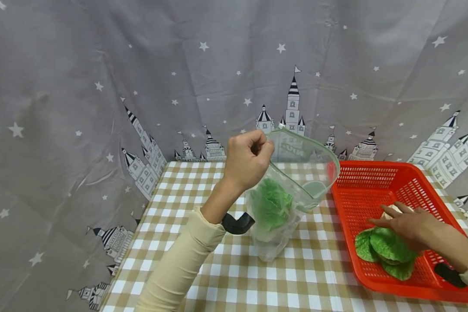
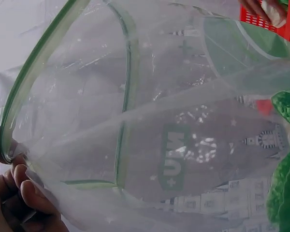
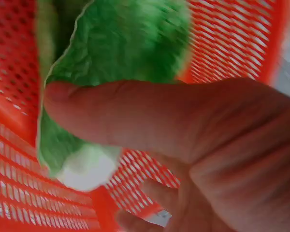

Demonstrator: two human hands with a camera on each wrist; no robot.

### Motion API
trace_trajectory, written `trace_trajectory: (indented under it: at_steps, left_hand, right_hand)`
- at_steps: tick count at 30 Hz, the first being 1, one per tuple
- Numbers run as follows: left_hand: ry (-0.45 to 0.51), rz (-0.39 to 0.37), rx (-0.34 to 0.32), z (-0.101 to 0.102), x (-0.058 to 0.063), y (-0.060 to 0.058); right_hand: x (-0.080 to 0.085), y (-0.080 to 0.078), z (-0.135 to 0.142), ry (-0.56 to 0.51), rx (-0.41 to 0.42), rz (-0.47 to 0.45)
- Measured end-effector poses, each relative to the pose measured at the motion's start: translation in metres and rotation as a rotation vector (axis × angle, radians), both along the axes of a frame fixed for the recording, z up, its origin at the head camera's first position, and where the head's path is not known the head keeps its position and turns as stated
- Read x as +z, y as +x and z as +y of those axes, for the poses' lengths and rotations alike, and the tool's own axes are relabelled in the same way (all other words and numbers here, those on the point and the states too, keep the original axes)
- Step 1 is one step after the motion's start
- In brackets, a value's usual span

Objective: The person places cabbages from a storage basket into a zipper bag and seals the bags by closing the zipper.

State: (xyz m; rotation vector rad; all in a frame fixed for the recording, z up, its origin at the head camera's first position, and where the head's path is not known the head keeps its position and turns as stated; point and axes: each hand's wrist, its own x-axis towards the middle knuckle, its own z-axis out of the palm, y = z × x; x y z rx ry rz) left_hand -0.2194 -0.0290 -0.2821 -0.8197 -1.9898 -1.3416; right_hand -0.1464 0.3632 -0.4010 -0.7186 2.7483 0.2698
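Observation:
In the head view my left hand [image 1: 247, 158] pinches the upper edge of a clear zip bag [image 1: 271, 247] with a green-lined mouth, which gapes toward the right. Leafy green lettuce [image 1: 273, 203] sits low inside the bag. The left wrist view shows curled fingers [image 2: 36, 195] at the corner of the bag's mouth. Over at the right, my right hand [image 1: 413, 225] reaches into a red plastic basket [image 1: 364, 201], fingers spread above loose green leaves [image 1: 390, 247]. From the right wrist, the thumb [image 3: 121, 113] lies across a leaf [image 3: 121, 53] with a pale stem end.
A brown-and-white checked cloth [image 1: 206, 260] covers the table under bag and basket. Behind the table hangs a grey curtain [image 1: 218, 56] printed with stars and castles. The basket's raised rim stands to the right of the bag.

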Motion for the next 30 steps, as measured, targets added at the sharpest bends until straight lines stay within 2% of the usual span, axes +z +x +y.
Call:
trace_trajectory:
  at_steps: [2, 5, 9, 11, 16, 20, 23, 25, 26, 28, 30]
  left_hand:
    - [-0.001, -0.001, 0.007, 0.001, 0.000, 0.000]
    - [0.001, 0.004, 0.012, 0.002, 0.000, -0.001]
    - [0.008, 0.003, 0.012, 0.003, 0.000, -0.002]
    - [0.012, -0.005, 0.009, 0.003, -0.001, -0.002]
    - [0.014, -0.020, 0.005, 0.003, -0.003, -0.001]
    - [0.006, -0.029, -0.006, 0.005, -0.005, 0.000]
    - [-0.002, -0.038, -0.019, 0.007, -0.006, 0.001]
    - [-0.003, -0.040, -0.031, 0.009, -0.006, 0.001]
    - [-0.002, -0.040, -0.036, 0.009, -0.006, 0.001]
    - [-0.001, -0.032, -0.043, 0.010, -0.005, 0.002]
    - [-0.002, -0.023, -0.050, 0.011, -0.005, 0.002]
  right_hand:
    - [-0.010, 0.002, -0.001, 0.045, 0.007, -0.021]
    - [-0.020, 0.003, -0.002, 0.041, 0.039, -0.013]
    - [-0.022, 0.000, -0.001, -0.049, 0.068, 0.040]
    - [-0.019, -0.004, 0.001, -0.113, 0.065, 0.037]
    - [0.001, -0.014, 0.004, -0.268, 0.014, 0.041]
    - [0.027, -0.017, 0.008, -0.403, -0.035, 0.200]
    - [0.059, -0.014, 0.007, -0.534, -0.122, 0.337]
    - [0.086, -0.010, 0.002, -0.655, -0.233, 0.409]
    - [0.099, -0.010, -0.001, -0.776, -0.262, 0.433]
    - [0.124, -0.011, -0.011, -1.084, -0.290, 0.452]
    - [0.146, -0.011, -0.025, -1.377, -0.251, 0.446]
